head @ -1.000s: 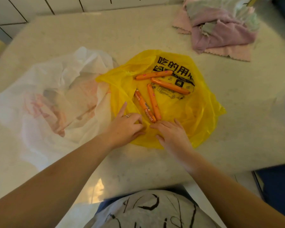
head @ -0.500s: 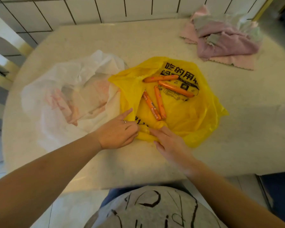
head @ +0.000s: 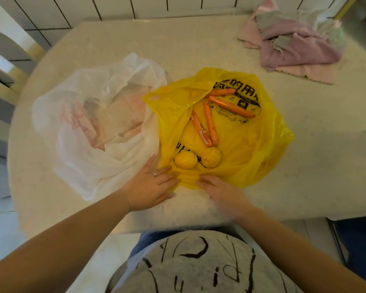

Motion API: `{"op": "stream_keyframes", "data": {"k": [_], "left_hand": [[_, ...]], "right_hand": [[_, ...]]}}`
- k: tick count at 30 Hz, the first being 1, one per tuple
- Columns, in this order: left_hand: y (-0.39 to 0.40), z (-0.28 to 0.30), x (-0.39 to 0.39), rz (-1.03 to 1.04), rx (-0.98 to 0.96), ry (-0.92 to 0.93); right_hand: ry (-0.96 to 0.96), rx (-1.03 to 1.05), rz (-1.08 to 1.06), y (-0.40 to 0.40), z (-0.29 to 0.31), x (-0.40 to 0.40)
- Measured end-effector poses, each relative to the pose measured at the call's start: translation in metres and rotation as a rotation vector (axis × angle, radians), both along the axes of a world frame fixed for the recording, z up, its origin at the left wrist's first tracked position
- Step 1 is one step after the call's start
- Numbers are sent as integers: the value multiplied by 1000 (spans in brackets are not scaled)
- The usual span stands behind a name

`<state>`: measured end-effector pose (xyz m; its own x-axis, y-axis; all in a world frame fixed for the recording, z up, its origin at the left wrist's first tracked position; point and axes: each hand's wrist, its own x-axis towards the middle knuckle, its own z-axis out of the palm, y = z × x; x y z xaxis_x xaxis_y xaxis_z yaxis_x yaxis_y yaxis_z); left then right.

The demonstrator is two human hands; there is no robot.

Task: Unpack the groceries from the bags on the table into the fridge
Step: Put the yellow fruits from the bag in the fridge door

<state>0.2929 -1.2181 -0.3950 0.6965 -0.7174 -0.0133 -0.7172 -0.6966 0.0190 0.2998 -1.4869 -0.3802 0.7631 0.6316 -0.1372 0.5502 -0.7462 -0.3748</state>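
Groceries newly exposed at frame centre: two lemons [head: 197, 160] have appeared in the yellow bag [head: 251, 149] beside the sausages [head: 209, 123], as left hand [head: 150, 188] and right hand [head: 222, 192], fingers flat, grasping nothing, press its near edge, ready for picking.

Two lemons [head: 197, 160] now lie uncovered in the yellow bag [head: 251, 149].

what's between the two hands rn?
Head view: only a bunched edge of the yellow bag lies between left hand and right hand; two lemons sit just beyond.

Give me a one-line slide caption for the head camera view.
Both hands, left and right, press the near edge of a yellow bag holding four sausages and two lemons.
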Motion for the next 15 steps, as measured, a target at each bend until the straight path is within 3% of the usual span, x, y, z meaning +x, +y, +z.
{"op": "stream_keyframes", "data": {"k": [5,8,15], "left_hand": [[-15,20,16,62,-271,-56],[-24,27,31,111,-324,-64],[-38,18,58,224,-286,50]], "right_hand": [[-152,161,-94,0,18,21],[-206,195,-150,2,26,41],[-22,42,-307,7,26,61]]}}
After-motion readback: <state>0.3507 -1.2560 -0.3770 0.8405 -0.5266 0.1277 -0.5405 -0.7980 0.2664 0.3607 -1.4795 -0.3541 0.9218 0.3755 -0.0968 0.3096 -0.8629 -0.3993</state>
